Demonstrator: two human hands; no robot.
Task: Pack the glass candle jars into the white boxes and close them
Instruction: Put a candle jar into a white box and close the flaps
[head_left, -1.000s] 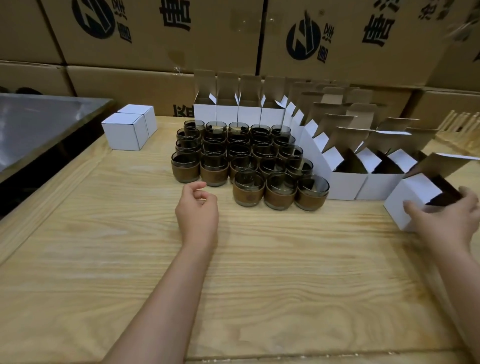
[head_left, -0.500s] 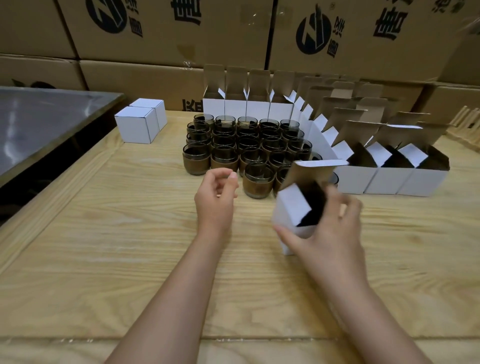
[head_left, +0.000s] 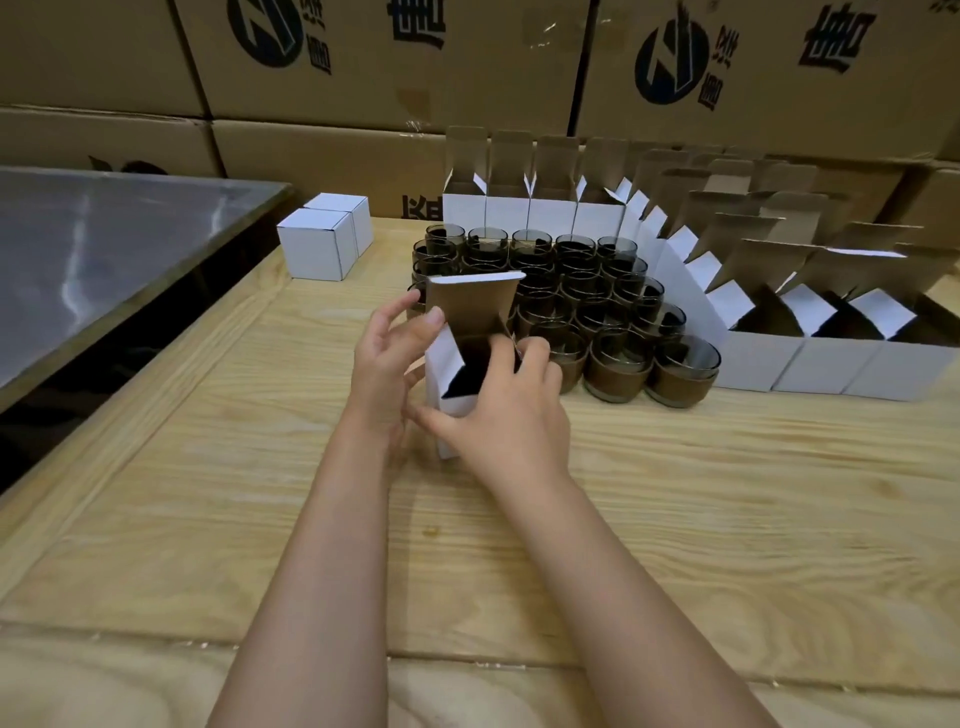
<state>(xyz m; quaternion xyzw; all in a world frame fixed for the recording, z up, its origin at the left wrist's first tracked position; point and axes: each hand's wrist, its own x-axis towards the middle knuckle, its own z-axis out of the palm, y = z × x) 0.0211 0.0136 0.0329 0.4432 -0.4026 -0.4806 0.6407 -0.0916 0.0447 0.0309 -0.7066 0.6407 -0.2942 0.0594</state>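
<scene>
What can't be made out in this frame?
Head view:
- Inside of held white box: dark, contents unreadable.
- Candle jars at near left: hidden behind its raised flap.
- Row of open boxes: cut off by right edge.
- Grip of left hand: palm faces away.

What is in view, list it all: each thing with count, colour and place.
held box: 1, white, brown inside, lid up, table centre
candle jars: about two dozen, dark glass, brown bands, behind held box
open boxes: many, white, back and right rows
closed boxes: 2, white, back left
cartons: several, brown, stacked behind
table: 1, pale wood
metal surface: 1, grey, left
left hand: touches held box's left side
right hand: grips held box
</scene>
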